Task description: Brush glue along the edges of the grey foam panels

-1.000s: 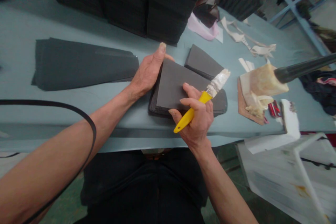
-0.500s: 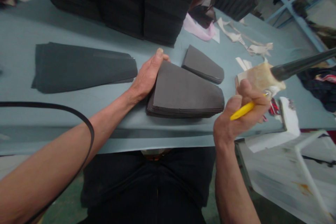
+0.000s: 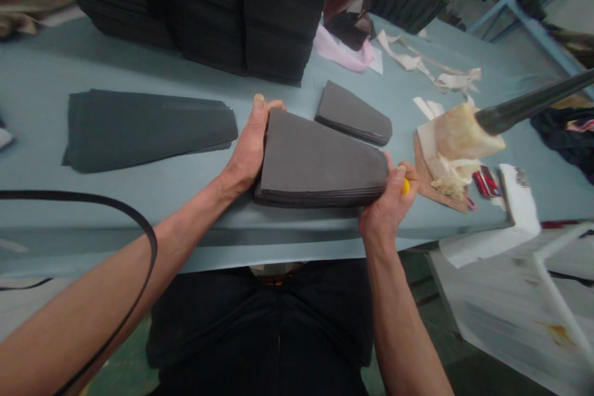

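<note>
Blue-grey tabletop [image 3: 139, 238] stretches across in front of the person, both forearms resting out over it. The open left hand [image 3: 248, 145] presses against the left end of a stack of dark grey tapered sheets [image 3: 322, 164]. The right hand [image 3: 387, 207], curled around a yellow handle [image 3: 406, 185], touches the stack's right end, with a smaller stack [image 3: 352, 114] just beyond the sheets.
</note>
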{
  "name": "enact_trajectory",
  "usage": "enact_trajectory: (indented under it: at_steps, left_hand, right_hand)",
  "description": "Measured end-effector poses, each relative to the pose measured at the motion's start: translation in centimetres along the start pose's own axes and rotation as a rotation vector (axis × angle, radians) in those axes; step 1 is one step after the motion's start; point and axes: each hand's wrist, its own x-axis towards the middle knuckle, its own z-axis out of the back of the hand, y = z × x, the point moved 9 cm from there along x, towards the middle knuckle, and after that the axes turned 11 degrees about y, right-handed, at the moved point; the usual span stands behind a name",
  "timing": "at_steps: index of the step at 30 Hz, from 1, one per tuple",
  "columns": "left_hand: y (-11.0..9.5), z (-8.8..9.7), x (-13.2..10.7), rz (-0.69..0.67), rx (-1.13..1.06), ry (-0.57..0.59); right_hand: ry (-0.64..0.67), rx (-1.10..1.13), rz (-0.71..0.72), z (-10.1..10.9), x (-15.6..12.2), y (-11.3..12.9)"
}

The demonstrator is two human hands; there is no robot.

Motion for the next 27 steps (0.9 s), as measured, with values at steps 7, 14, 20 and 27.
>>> enact_trajectory:
  at_steps: [7,14,20,27]
  left_hand:
    - [0.1,-0.5,-0.2,0.074,-0.187,-0.045]
    - [-0.1,-0.5,-0.3,0.06,-0.173,-0.041]
    - [-0.1,-0.6,-0.4,0.097,-0.235,-0.034]
    - [-0.7,-0.8,-0.5,0.091,-0.196,-0.023]
  right_hand:
    - [-0.111,-0.07,-0.088,0.5,-0.6,-1.0]
    - [-0.12,-0.11,-0.028,0.2,-1.0,-0.9]
    - [-0.102,-0.11,-0.04,-0.1,-1.4,-0.7]
    - [-0.109,-0.144,-0.02,-0.2,-1.5,-0.2]
